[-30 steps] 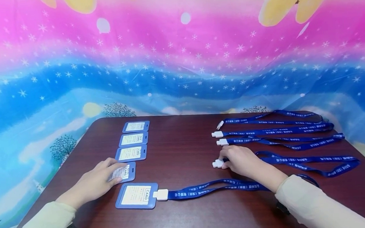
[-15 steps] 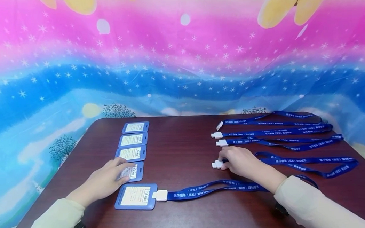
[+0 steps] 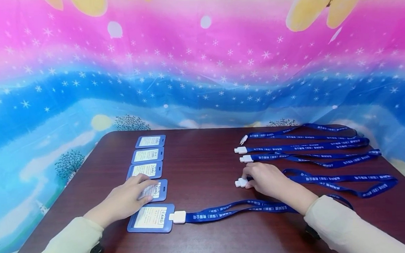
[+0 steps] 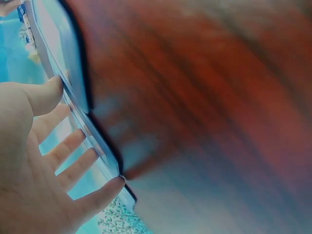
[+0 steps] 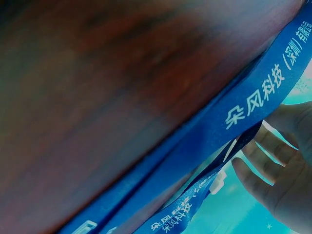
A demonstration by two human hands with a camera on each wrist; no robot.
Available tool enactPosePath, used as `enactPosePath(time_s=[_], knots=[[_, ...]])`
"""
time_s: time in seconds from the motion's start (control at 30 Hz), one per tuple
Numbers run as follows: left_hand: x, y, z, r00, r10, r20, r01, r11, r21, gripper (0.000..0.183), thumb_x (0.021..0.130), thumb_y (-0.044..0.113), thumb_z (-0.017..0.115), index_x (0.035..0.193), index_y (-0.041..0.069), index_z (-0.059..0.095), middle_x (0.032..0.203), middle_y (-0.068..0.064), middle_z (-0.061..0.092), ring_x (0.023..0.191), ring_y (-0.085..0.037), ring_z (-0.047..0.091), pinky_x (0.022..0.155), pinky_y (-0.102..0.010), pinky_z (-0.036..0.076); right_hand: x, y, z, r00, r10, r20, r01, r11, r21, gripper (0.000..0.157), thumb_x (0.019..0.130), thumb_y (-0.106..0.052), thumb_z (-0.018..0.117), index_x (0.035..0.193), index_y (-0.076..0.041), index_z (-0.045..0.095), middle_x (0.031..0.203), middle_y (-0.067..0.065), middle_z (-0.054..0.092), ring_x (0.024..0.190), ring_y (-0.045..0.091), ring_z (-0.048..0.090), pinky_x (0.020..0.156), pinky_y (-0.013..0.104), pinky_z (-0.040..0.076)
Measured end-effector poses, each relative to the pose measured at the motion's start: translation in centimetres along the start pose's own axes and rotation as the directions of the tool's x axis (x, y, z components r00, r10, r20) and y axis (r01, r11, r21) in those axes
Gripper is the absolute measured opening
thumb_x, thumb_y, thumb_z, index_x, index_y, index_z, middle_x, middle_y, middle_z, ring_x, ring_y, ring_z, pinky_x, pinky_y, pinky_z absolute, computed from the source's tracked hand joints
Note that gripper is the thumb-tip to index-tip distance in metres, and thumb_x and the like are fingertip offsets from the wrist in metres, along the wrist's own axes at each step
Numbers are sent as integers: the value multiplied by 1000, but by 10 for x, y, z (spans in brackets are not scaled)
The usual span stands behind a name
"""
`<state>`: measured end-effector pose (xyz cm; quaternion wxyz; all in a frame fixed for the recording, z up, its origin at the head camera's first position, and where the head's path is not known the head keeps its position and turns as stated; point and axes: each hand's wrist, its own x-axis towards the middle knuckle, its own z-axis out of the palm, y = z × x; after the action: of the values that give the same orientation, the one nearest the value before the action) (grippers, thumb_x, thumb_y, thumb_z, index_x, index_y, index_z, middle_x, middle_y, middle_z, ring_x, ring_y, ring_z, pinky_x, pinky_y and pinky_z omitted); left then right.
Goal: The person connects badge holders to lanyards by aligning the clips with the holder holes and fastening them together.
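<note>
My left hand [image 3: 126, 197] lies over a blue badge holder [image 3: 160, 189], its thumb at the near edge and its fingers toward the far edge. The holder rests flat on the table, its left part hidden under the fingers. On the right, my right hand [image 3: 266, 178] pinches the white plastic clip [image 3: 240, 182] of a blue lanyard [image 3: 352, 178]. The clip lies apart from the badge holder. Closer to me, a second badge holder [image 3: 150, 219] is joined to another lanyard [image 3: 228, 211] by its white clip [image 3: 178, 217].
Three more badge holders line up behind the left hand, the nearest [image 3: 146, 171] close to its fingers. Three further lanyards lie beyond the right hand, the closest clip [image 3: 246, 159] just past its knuckles. A printed cloth [image 3: 200, 84] hangs behind the brown table [image 3: 210, 246].
My left hand has slid the badge holder rightward across the table, over the joined badge's far edge. The right hand stays in place on the lanyard clip.
</note>
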<state>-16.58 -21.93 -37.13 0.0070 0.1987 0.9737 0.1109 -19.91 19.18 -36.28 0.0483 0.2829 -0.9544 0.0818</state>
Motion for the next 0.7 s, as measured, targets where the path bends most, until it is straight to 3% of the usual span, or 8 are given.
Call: enactPosePath(time_s=[0.4,0.7], knots=[[16,22,0,999,5,42,-6,1000,13,54,88,33,76,138,21,60,135,-7,55,122,-29,53,92,-51,52,0,0,0,1000,-10,5,10,1000,8,18,78,-13,86,91,-14,74,87,-1,65,82,16,63,79,38,57],[20,30,-1,999,-5,43,5,1000,11,54,87,29,77,137,18,61,134,-9,55,120,-29,51,91,-50,53,2,-1,-4,1000,-6,26,6,1000,-6,18,78,-15,86,91,-14,73,87,-1,65,81,16,63,79,37,57]])
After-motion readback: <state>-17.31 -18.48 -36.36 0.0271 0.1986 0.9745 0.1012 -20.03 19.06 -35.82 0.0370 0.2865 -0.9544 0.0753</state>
